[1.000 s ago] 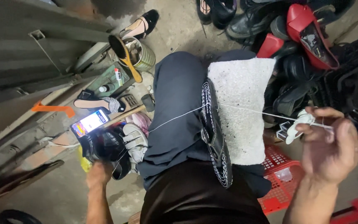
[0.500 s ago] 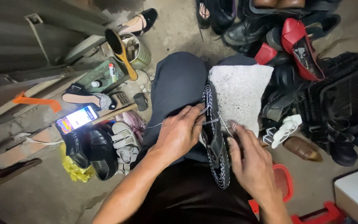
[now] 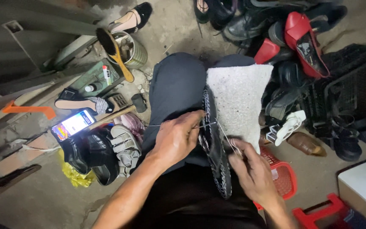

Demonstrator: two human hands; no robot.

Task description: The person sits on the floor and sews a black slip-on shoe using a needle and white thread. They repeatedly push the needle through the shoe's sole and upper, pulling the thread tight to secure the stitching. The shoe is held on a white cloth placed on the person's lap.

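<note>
Mostly the person's lap fills the view, with a grey cloth (image 3: 238,95) over the right knee. Beside it a black shoe sole (image 3: 214,161) stands on edge between both hands. Left hand (image 3: 176,138) pinches a thin white thread (image 3: 157,125); right hand (image 3: 253,169) grips the sole's side.

A lit rectangular phone screen (image 3: 73,124), glowing white, blue and red, is propped just left of the wooden-handled hammer (image 3: 121,111), above black shoes.
</note>
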